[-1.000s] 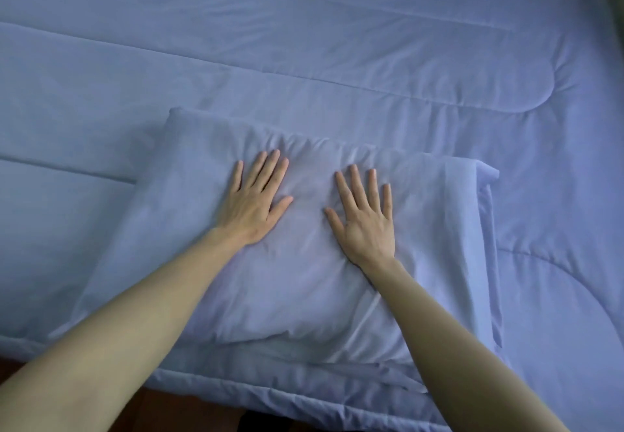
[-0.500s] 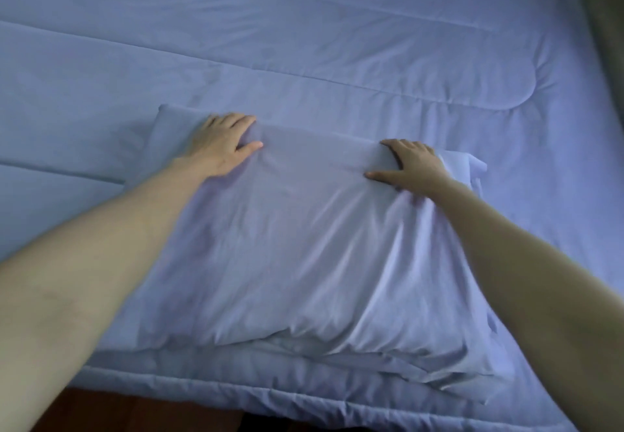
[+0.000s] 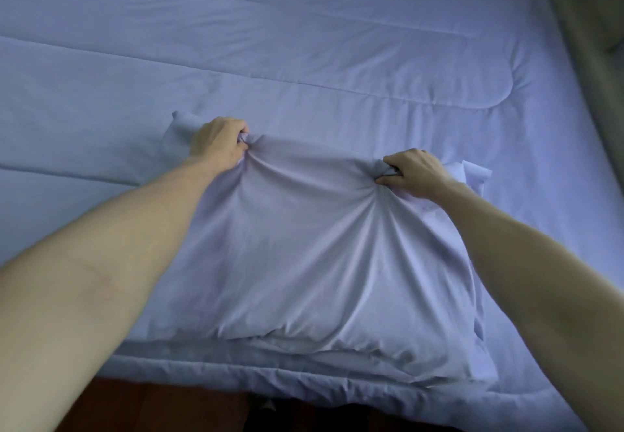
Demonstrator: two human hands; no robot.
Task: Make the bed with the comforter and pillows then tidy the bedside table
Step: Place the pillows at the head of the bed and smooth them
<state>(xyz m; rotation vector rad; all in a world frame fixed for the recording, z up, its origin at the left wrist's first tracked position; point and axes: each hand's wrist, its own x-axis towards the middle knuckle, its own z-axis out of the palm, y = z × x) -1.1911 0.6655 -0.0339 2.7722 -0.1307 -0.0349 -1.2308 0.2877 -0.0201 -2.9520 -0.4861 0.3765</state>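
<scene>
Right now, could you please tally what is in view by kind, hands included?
Pillow: 1
Comforter: 1
Hands gripping the pillow's far edge: 2, the left hand and the right hand
Total: 4

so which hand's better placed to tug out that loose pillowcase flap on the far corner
Right. The right hand grips the pillow just beside the loose flap. The left hand grips the opposite far corner, across the pillow.
</scene>
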